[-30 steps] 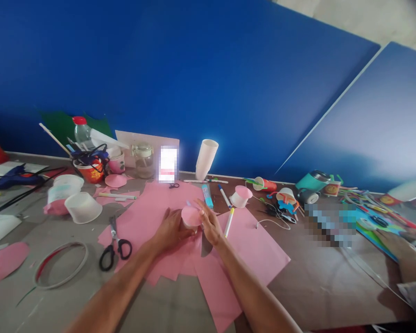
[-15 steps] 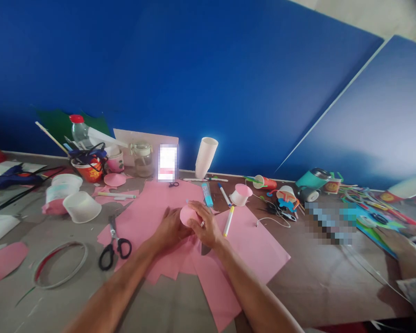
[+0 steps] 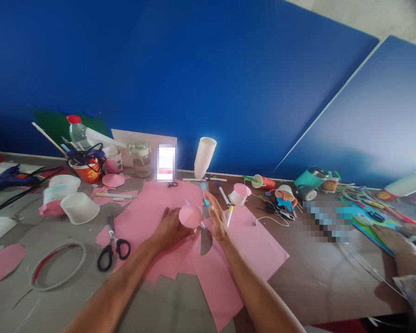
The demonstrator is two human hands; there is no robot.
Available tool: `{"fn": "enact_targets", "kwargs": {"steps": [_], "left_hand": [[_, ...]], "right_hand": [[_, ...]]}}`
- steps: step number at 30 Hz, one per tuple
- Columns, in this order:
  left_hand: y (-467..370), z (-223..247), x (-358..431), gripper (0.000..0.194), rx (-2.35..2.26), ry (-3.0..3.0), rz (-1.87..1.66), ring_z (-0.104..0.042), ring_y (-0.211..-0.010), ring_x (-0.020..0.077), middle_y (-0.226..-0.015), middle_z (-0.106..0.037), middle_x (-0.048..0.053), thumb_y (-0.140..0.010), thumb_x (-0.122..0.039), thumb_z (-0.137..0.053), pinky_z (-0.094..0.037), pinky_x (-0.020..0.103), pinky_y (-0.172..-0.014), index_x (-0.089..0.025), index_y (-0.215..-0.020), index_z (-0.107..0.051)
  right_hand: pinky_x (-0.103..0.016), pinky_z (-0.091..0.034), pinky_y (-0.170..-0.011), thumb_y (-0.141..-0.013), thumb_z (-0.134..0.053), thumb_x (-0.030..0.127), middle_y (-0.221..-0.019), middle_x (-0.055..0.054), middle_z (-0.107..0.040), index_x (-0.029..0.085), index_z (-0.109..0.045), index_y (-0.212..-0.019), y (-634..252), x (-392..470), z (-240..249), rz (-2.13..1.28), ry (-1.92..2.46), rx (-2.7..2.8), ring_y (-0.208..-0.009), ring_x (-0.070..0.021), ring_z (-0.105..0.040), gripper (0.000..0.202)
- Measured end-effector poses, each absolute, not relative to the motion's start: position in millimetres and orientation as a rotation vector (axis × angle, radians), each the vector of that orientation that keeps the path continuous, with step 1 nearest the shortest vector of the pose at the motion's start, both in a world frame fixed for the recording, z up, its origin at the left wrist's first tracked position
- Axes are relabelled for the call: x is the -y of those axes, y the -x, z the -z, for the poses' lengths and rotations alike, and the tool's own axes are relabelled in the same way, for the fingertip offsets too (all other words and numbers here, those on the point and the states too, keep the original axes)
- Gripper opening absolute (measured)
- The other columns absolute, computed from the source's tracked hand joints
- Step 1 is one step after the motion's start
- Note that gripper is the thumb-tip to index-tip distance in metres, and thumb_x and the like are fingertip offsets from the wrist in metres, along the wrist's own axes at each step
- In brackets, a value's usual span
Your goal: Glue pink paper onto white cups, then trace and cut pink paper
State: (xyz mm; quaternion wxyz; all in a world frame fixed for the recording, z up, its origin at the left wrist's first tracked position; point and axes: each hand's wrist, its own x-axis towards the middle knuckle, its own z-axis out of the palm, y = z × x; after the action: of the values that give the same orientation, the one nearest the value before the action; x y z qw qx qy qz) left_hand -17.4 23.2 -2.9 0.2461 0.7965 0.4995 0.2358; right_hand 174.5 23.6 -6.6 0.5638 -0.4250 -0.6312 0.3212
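My left hand is closed around a small cup topped with a round pink paper disc. Its fingers hide most of the cup's body. To the right of the disc, my right hand is apart from it, fingers stretched out and holding nothing. Both hands are over large pink paper sheets, one with a rounded cut-out near my right hand. Just beyond that hand lie a light-blue tube and a yellow-ended marker. A white cup with a pink top stands farther right.
Black-handled scissors and a tape ring lie at left, near white tubs. A leaning white paper tube and a lit phone stand by the blue partition. Another person's hand rests at far right.
My right hand has let go of the pink disc and moved right, its fingers straightening. The disc shows whole now, and my left hand still holds the cup.
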Motion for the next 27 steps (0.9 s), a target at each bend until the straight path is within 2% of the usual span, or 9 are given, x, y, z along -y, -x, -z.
{"fn": "enact_targets", "kwargs": {"steps": [5,10,16,20,27], "left_hand": [[18,0,-22,0.052,-1.339,-2.145,-0.658,-0.054,-0.122,0.0328,-0.124,-0.066,0.012,-0.074,-0.037,-0.068,-0.021,0.057,-0.115,-0.021,-0.123,-0.059],[17,-1,-22,0.047,-1.327,-2.125,-0.661,-0.056,-0.119,0.0329,-0.119,-0.068,0.011,-0.076,-0.038,-0.069,-0.020,0.058,-0.115,-0.021,-0.119,-0.062],[17,1,-23,0.047,-1.311,-2.166,-0.661,-0.056,-0.120,0.0344,-0.123,-0.067,0.011,-0.079,-0.050,-0.064,-0.023,0.059,-0.115,-0.021,-0.116,-0.063],[18,4,-23,0.047,-1.320,-2.178,-0.658,-0.055,-0.121,0.0321,-0.124,-0.067,0.012,-0.081,-0.048,-0.063,-0.021,0.059,-0.115,-0.022,-0.121,-0.061],[18,7,-23,0.045,-1.306,-2.174,-0.679,-0.054,-0.123,0.0318,-0.127,-0.066,0.012,-0.081,-0.045,-0.064,-0.020,0.057,-0.116,-0.023,-0.120,-0.061]], "right_hand": [[-0.058,-0.034,-0.113,-0.095,-0.044,0.061,-0.137,-0.011,-0.059,0.029,-0.058,-0.134,-164,-20,2,-0.698,0.945,1.622,-0.136,-0.0314,-0.045,0.052],[-0.057,-0.040,-0.108,-0.094,-0.052,0.050,-0.137,-0.012,-0.058,0.026,-0.060,-0.132,-154,-20,2,-0.554,0.889,1.731,-0.130,-0.0331,-0.050,0.045],[-0.053,-0.037,-0.111,-0.091,-0.057,0.043,-0.126,-0.008,-0.067,0.026,-0.065,-0.124,-151,-21,2,-0.482,0.893,1.816,-0.128,-0.0323,-0.051,0.038],[-0.054,-0.037,-0.111,-0.088,-0.061,0.038,-0.124,-0.009,-0.068,0.025,-0.066,-0.119,-152,-21,2,-0.485,0.901,1.832,-0.129,-0.0305,-0.049,0.034],[-0.053,-0.036,-0.112,-0.087,-0.062,0.041,-0.127,-0.008,-0.067,0.026,-0.065,-0.122,-154,-21,4,-0.510,0.938,1.860,-0.132,-0.0305,-0.047,0.038]]}}
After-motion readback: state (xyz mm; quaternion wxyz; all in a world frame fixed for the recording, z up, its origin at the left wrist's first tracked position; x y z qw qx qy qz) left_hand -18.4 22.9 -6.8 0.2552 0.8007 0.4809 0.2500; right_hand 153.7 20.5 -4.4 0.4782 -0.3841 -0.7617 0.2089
